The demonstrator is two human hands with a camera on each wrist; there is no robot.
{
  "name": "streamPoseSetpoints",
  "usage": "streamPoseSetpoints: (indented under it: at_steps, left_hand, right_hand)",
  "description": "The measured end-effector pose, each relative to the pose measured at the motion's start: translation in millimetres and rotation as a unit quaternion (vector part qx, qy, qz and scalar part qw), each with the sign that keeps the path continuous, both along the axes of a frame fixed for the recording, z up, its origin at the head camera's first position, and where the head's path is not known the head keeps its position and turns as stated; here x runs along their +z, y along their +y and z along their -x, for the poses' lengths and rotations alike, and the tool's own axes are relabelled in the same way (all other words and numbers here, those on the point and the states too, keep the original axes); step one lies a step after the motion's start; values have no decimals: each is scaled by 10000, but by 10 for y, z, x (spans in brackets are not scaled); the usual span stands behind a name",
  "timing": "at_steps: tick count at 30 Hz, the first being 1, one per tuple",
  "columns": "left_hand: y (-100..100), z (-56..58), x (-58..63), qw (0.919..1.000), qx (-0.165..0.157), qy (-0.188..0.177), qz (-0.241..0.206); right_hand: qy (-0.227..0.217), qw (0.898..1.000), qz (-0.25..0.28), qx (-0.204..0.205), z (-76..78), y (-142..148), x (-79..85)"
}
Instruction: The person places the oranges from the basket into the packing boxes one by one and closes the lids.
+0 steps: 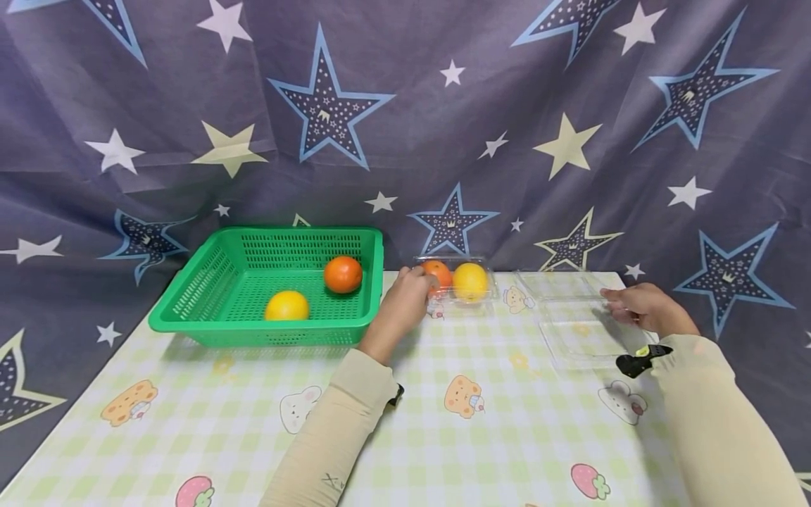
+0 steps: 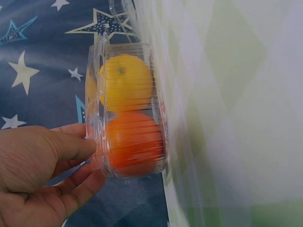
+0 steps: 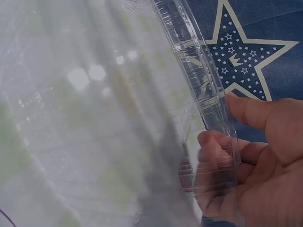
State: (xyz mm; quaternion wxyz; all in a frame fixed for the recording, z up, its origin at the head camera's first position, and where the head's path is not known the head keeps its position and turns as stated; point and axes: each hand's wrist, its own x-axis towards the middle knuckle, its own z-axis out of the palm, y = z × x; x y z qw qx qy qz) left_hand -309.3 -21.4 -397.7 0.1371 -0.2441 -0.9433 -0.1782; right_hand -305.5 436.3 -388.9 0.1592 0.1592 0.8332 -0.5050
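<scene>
My left hand [image 1: 407,296] pinches the near-left end of a clear plastic box [image 2: 102,52] at the back of the table, its thumb and fingers at the rim. Inside the box, an orange-red round fruit [image 2: 134,149] lies beside a yellow round fruit [image 2: 125,82]. To the right, a second clear plastic box [image 1: 570,345] stands with its lid raised at the back. My right hand [image 1: 649,308] grips the right edge of this box, with thumb and fingers on either side of the thin plastic [image 3: 208,94]. No fruit shows inside it.
A green perforated basket [image 1: 266,334] stands at the back left, holding a yellow fruit [image 1: 287,306] and an orange-red fruit [image 1: 343,274]. A checked cloth with cartoon prints covers the table [image 1: 405,451]. Behind it hangs a dark star-patterned curtain [image 1: 405,127].
</scene>
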Motion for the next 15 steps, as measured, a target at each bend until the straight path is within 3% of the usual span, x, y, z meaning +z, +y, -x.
streamPoseSetpoints:
  at_steps: [5, 15]
  left_hand:
    - [-3, -4, 3, 10000, -30, 20, -29]
    - [-6, -16, 11, 10000, -59, -15, 6]
  right_hand:
    - [246, 9986, 461, 86, -25, 0, 3]
    - [599, 9970, 481, 133, -58, 6, -37]
